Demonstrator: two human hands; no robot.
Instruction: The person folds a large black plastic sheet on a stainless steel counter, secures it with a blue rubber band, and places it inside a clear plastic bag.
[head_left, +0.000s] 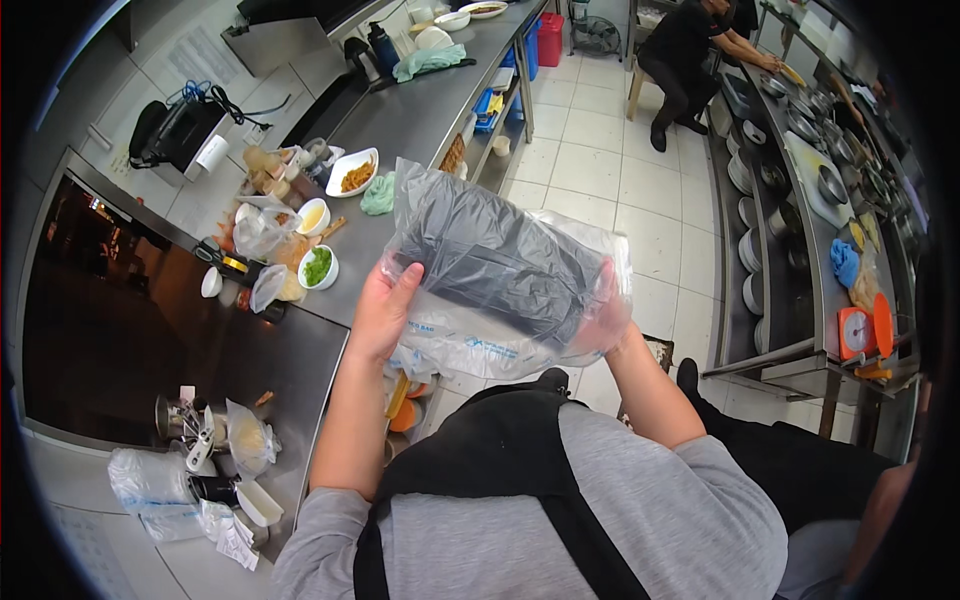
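In front of my chest I hold a clear plastic bag (480, 349) with a dark, roughly rectangular package (510, 262) inside it. The bag bears blue print. My left hand (388, 307) grips its left end, thumb on top and fingers underneath. At the right end my right hand (606, 307) is seen blurred through the plastic, holding that side. Whether the dark package is a container or something else in a dark wrap cannot be told. To the left, on the steel counter, are a white bowl of chopped greens (318, 268) and a bowl of yellowish liquid (313, 217).
A dish of orange-brown food (352, 174) and a green cloth (378, 193) lie on the steel counter (420, 112). Plastic bags (150, 487) and utensils stand lower left. A seated person (682, 60) works at the right-hand table, with an orange scale (856, 331). Another person's arm (881, 517) is close at lower right.
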